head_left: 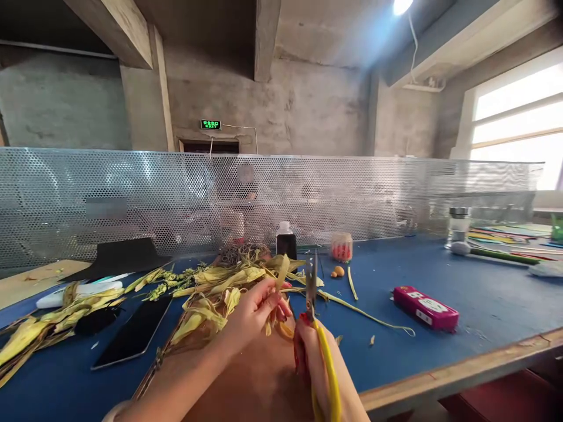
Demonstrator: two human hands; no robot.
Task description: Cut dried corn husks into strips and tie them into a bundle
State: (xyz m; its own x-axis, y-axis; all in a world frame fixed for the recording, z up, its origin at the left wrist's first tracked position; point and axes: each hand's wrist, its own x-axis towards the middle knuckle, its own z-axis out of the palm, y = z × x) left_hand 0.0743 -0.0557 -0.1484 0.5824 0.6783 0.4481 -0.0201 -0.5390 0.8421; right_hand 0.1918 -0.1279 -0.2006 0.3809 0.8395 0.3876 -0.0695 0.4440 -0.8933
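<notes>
My left hand [257, 309] pinches a dried yellow corn husk strip [281, 272] above a brown board [246, 381]. My right hand [314, 357] grips scissors [311, 287] with yellow and red handles; their blades point up, right beside the strip. A pile of yellow-green husks [220, 287] lies just behind my hands on the blue table [484, 305].
A black phone [134, 334] lies left of the board, with more husks [48, 322] at far left. A pink box [426, 308] sits to the right, a dark bottle [286, 240] and a small cup [342, 246] behind. A perforated metal screen [132, 193] closes the table's back.
</notes>
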